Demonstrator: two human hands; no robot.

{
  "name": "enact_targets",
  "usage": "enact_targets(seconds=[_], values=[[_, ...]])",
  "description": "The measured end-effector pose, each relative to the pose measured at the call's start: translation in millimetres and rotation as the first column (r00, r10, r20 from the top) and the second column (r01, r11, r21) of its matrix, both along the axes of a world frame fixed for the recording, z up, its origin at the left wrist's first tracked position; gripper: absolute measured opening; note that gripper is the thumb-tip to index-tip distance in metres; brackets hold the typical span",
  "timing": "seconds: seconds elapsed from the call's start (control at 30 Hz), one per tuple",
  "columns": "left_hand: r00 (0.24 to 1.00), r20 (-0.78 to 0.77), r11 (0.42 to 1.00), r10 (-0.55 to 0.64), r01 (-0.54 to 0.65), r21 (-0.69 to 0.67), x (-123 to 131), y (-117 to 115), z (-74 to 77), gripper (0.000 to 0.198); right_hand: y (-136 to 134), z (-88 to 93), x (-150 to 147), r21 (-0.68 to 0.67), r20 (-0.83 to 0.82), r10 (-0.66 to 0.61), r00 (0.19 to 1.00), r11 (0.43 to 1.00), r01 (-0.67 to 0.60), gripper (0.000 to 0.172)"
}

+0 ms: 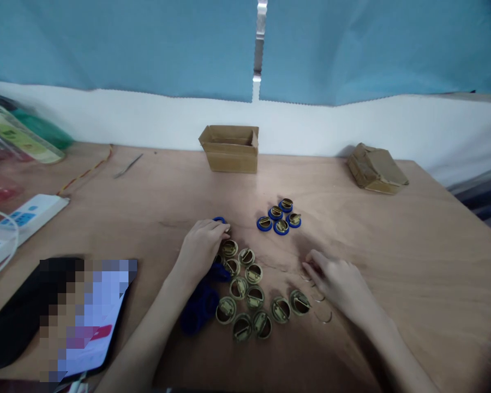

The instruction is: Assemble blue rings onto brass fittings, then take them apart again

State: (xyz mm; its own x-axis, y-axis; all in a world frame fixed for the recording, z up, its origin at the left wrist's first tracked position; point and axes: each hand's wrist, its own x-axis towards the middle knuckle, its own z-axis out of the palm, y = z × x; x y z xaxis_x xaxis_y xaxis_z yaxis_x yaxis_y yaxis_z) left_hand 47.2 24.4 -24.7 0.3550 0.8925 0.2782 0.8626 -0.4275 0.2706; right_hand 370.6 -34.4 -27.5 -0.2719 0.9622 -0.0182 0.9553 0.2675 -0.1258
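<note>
My left hand (200, 248) is closed over a round brass pin-back badge piece, partly hidden by the fingers; a blue ring (219, 219) shows just beyond them. Below it lie several bare brass pin-back pieces (254, 297), pin side up, beside a heap of blue rings (200, 305). Farther off, a small group of pin-back pieces set in blue rings (281, 226) sits on the table. On the right, my right hand (335, 278) has its fingertips pinched together close to the tabletop, next to several thin wire rings (324, 317). Whatever those fingertips hold cannot be made out.
An open cardboard box (232, 158) stands against the wall, with a second, crumpled cardboard box (378, 169) at the right. Along the left are a phone (106, 322), a black pouch (16, 311), a white power strip (36, 215) and tweezers (129, 165).
</note>
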Motion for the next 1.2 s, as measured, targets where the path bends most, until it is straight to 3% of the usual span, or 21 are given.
enact_targets(seconds=[0.27, 0.43, 0.53, 0.6, 0.73, 0.9, 1.03, 1.2], values=[[0.998, 0.059, 0.999, 0.023, -0.021, -0.038, 5, -3, 5.1, 0.019, 1, 8.0, -2, -0.024, 0.014, -0.049, 0.999, 0.998, 0.049, 0.035], [0.976, 0.210, 0.998, 0.054, -0.059, 0.013, -7, -17, 36.5, 0.025, 0, 11.0, 0, 0.006, 0.026, -0.118, 0.993, 0.993, 0.118, 0.038], [0.956, 0.294, 0.997, 0.022, -0.001, -0.072, -15, -38, 58.5, 0.027, 1, 11.4, 0, 0.078, -0.021, -0.183, 0.983, 0.980, 0.184, 0.042], [0.964, 0.266, 0.992, -0.002, 0.035, -0.118, -21, -56, 65.0, 0.027, 2, 11.6, -1, 0.115, -0.067, -0.189, 0.980, 0.974, 0.196, 0.043], [0.979, 0.205, 0.966, -0.023, 0.075, -0.249, -33, -87, 53.9, 0.024, 4, 11.5, -5, 0.161, -0.130, -0.146, 0.981, 0.973, 0.166, 0.042], [0.980, 0.177, 0.988, -0.088, 0.108, -0.107, -48, -100, 24.9, 0.028, 5, 11.5, -15, 0.140, -0.189, -0.089, 0.978, 0.983, 0.116, 0.038], [0.989, 0.135, 0.997, -0.058, 0.065, -0.042, -51, -99, 9.2, 0.027, 11, 15.9, -23, 0.129, -0.227, -0.076, 0.971, 0.986, 0.107, 0.030], [0.989, 0.123, 0.996, -0.086, 0.084, 0.016, -42, -93, 13.0, 0.026, 40, 20.2, -33, 0.090, -0.216, -0.055, 0.975, 0.993, 0.076, 0.023]])
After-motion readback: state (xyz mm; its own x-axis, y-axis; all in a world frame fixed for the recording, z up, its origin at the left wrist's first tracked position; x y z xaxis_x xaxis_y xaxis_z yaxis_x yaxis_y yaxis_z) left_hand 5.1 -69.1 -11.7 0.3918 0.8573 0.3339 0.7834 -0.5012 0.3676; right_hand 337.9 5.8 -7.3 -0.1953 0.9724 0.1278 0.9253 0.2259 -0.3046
